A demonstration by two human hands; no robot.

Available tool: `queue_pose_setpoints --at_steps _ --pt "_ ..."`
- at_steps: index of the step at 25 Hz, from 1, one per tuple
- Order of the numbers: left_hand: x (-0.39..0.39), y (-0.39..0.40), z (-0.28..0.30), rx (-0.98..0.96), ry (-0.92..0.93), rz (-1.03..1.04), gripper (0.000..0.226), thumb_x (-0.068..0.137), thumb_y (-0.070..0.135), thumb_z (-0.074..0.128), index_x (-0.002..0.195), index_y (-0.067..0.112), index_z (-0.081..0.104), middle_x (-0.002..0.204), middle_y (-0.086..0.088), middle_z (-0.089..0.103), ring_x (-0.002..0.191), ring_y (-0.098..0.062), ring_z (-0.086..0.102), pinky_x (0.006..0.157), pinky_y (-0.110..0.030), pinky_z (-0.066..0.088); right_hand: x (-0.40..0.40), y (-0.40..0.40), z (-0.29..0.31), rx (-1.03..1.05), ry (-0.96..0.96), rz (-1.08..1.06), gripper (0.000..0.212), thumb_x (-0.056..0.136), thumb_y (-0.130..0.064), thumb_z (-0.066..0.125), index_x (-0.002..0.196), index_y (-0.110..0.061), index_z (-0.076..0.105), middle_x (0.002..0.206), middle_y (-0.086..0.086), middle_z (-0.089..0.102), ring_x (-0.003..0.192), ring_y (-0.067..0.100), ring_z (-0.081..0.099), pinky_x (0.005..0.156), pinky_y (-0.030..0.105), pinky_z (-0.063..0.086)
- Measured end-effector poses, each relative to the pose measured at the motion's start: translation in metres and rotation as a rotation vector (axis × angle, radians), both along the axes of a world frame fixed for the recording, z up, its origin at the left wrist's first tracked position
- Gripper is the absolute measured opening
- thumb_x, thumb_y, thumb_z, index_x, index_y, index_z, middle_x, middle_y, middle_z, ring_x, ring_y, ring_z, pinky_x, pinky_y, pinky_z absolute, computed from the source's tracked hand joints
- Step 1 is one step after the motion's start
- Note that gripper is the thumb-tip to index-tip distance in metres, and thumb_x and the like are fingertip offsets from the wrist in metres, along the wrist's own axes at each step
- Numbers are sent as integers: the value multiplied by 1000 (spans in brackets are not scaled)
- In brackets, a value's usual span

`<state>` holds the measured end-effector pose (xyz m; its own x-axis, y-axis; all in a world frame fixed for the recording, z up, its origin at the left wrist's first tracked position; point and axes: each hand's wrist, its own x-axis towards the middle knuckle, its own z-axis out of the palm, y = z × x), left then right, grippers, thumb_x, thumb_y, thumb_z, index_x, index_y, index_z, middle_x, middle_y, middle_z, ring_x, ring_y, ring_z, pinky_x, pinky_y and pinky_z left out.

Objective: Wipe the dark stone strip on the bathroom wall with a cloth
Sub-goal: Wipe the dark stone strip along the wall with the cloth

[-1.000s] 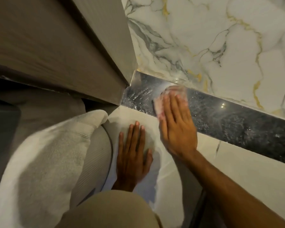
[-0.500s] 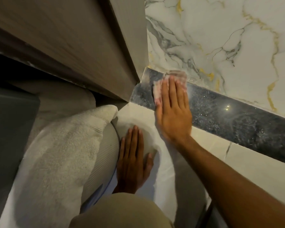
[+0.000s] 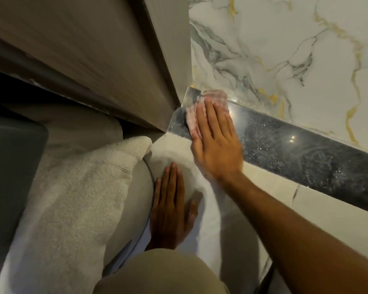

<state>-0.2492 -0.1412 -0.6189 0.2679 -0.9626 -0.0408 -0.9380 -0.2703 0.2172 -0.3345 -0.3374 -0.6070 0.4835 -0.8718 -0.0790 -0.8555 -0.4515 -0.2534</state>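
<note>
A dark speckled stone strip (image 3: 295, 151) runs across the wall between white marble with gold veins above and plain pale tiles below. My right hand (image 3: 216, 141) lies flat on the strip's left end and presses a pale pinkish cloth (image 3: 212, 96) against it, close to the corner. Most of the cloth is hidden under my fingers. My left hand (image 3: 170, 206) rests flat, fingers together, on the pale tile below the strip and holds nothing.
A ribbed beige cabinet panel (image 3: 106, 56) meets the wall at the corner on the left. A cream towel (image 3: 79, 196) hangs lower left over a ribbed rounded surface. My beige sleeve (image 3: 157, 274) fills the bottom edge. A dark grey object (image 3: 11, 166) sits at far left.
My right hand has slid the cloth up and to the left along the strip, toward the corner by the cabinet. My left hand has stayed flat on the tile.
</note>
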Motion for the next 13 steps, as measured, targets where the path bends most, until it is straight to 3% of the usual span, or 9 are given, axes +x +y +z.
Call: queue_pose_setpoints --at_steps 2,4,6,8,11,13 --pt "-1 0 -1 -17 12 12 75 115 55 36 165 0 39 174 -22 37 164 -36 36 133 -52 33 20 10 0 49 10 -32 71 117 -43 28 179 -12 10 189 14 6 177 29 6 146 51 14" --pt "-2 3 -2 -8 1 -12 73 115 52 35 167 1 37 177 -22 34 165 -37 34 132 -59 35 -5 33 -2 39 -3 199 69 119 -43 30 179 -14 13 189 12 8 177 27 7 145 51 16" --pt "-2 0 -4 16 -40 -64 73 113 49 38 169 3 33 179 -22 27 167 -38 28 132 -65 34 -55 45 -1 24 -1 294 68 118 -44 31 178 -15 19 188 10 14 177 25 10 146 48 13" --pt "-4 -5 -9 32 -64 -86 75 113 51 38 172 6 28 182 -20 21 170 -37 21 136 -64 23 -67 24 -2 2 8 147 69 117 -43 30 178 -14 18 188 11 13 177 25 9 146 46 8" --pt "-4 -7 -20 6 -88 -122 79 113 55 45 174 9 24 184 -18 19 171 -37 19 138 -63 16 -25 -19 -2 -20 10 -149 70 119 -42 27 179 -10 9 189 15 6 177 28 5 146 49 10" --pt "-1 -5 -25 -7 -100 -133 80 113 56 45 174 9 24 184 -19 18 171 -38 19 137 -65 18 -15 -8 -3 -4 9 -48 69 119 -41 26 179 -10 8 189 16 4 177 29 4 146 52 14"
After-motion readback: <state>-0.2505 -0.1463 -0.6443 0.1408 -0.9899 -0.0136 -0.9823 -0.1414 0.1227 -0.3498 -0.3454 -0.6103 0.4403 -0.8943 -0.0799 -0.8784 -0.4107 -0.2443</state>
